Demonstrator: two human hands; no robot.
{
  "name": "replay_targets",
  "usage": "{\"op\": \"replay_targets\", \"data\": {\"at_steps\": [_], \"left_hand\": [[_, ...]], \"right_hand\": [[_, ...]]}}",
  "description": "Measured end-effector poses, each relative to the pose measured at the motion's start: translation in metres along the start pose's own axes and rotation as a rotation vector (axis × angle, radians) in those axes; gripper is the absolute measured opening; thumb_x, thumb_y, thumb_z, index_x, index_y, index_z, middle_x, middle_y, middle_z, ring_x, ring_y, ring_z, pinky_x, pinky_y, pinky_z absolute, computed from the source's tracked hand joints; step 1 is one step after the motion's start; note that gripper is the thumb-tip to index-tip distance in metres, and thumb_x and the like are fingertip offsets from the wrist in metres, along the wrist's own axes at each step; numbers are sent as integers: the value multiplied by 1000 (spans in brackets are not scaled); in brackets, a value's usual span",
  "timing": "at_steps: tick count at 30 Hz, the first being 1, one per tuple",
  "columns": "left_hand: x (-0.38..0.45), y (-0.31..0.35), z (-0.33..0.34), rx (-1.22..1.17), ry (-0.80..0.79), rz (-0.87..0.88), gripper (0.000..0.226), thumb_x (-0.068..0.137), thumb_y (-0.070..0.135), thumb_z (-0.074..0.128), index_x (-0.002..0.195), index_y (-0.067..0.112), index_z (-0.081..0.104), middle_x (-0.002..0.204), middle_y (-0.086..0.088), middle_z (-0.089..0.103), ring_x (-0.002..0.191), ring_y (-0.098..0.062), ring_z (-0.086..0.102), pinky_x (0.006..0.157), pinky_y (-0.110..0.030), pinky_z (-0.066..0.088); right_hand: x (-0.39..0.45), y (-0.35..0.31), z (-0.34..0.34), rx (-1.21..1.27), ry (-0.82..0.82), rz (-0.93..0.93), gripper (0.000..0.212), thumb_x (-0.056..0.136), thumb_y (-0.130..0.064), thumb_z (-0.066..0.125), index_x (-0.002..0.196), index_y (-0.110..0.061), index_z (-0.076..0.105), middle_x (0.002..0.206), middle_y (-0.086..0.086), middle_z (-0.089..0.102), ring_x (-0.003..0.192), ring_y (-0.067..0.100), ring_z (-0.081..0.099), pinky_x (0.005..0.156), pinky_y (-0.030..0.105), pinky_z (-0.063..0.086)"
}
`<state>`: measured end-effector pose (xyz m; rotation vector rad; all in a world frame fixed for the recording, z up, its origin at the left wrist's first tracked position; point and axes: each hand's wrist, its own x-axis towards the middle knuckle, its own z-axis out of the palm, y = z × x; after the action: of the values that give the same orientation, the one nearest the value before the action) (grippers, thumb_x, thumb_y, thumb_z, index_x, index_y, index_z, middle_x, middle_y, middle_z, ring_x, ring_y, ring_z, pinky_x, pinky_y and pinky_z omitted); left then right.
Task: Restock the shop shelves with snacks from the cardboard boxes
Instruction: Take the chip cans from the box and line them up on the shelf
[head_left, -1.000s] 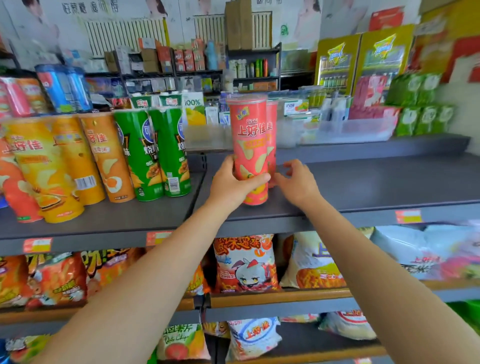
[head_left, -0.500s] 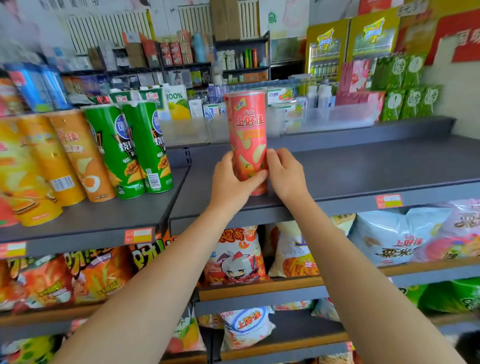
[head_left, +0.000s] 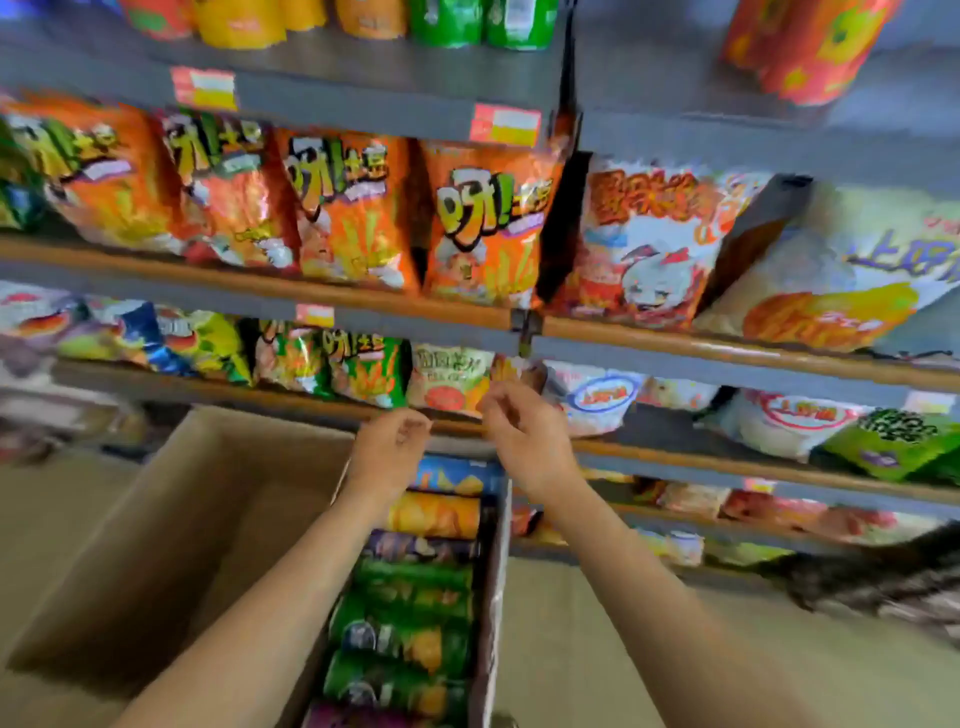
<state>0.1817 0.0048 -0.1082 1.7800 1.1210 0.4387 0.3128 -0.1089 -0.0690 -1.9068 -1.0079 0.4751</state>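
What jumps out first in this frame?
Two empty hands, left hand and right hand, reach down over an open cardboard box at bottom centre. A column of chip cans lies along its right side. Above them, a row of orange snack bags fills the shelf at left.

Bright, even light; heavy motion blur

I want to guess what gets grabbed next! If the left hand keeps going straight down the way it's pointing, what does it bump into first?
Probably the blue chip can at the far end of the row inside the brown cardboard box. The left hand hangs empty just above it, though blur makes depth uncertain.
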Motion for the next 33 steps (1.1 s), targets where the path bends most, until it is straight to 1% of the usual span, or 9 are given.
{"op": "replay_targets", "data": {"at_steps": [4, 8, 12, 18, 21, 25, 28, 30, 33], "left_hand": [[-29, -145, -29, 321, 40, -228, 35, 79, 40, 51, 100, 17, 68, 98, -12, 68, 102, -34, 62, 87, -42, 46], [-63, -249, -41, 324, -46, -428, 66, 93, 40, 61, 150, 14, 40, 151, -11, 44, 140, -31, 38, 114, -41, 31], [-91, -292, -42, 153, -197, -509, 58, 99, 46, 53, 148, 15, 42, 141, -7, 55, 133, -29, 50, 102, -34, 39], [-83, -307, -50, 161, -301, -459, 42, 94, 49, 57, 125, 21, 57, 115, -4, 66, 109, -26, 62, 90, -37, 49], [-91, -302, -59, 238, -94, -313, 31, 89, 43, 61, 106, 17, 66, 99, -2, 64, 97, -22, 61, 82, -33, 47], [-112, -277, -77, 12, 75, -271, 28, 90, 31, 57, 69, 14, 67, 64, -3, 64, 63, -17, 60, 64, -34, 46], [-117, -264, -72, -383, -230, -521, 14, 86, 35, 72, 90, 22, 69, 82, 0, 74, 80, -14, 71, 76, -33, 57], [-116, -262, -64, -558, -303, -609, 54, 69, 43, 82, 114, 21, 62, 105, -1, 75, 98, -13, 72, 87, -34, 57], [-110, -263, -65, -547, -233, -617, 48, 71, 26, 87, 112, 22, 63, 105, 0, 74, 93, -9, 73, 78, -25, 55]], "right_hand": [[-46, 72, 121, -286, -450, 301, 24, 101, -18, 48, 111, -5, 66, 108, 16, 67, 104, 33, 62, 89, 38, 47], [-91, 119, 191, -401, -752, 518, 33, 101, -27, 51, 124, -5, 56, 124, 18, 61, 117, 35, 58, 96, 38, 47], [-124, 155, 231, -763, -942, 511, 84, 89, -48, 67, 152, -16, 23, 157, 15, 26, 142, 34, 32, 110, 48, 33], [-127, 157, 254, -1047, -1000, 451, 102, 83, -50, 74, 156, -14, 12, 163, 17, 7, 150, 36, 13, 115, 51, 30], [-122, 151, 249, -793, -996, 635, 109, 79, -45, 77, 157, -10, 9, 163, 20, 10, 149, 39, 18, 117, 47, 32], [-142, 123, 239, -193, -688, 888, 99, 76, -34, 83, 150, -7, 23, 128, 7, 56, 113, 25, 57, 93, 34, 49], [-166, 102, 243, 155, -552, 929, 106, 63, -55, 82, 149, -20, 30, 130, -5, 61, 119, 18, 60, 102, 39, 50], [-174, 93, 246, 253, -542, 946, 80, 80, -65, 66, 146, -28, 41, 134, -16, 50, 128, 12, 51, 109, 37, 42], [-168, 98, 250, 215, -460, 932, 34, 100, -52, 45, 104, -27, 69, 109, -8, 70, 106, 17, 65, 99, 38, 48]]}}
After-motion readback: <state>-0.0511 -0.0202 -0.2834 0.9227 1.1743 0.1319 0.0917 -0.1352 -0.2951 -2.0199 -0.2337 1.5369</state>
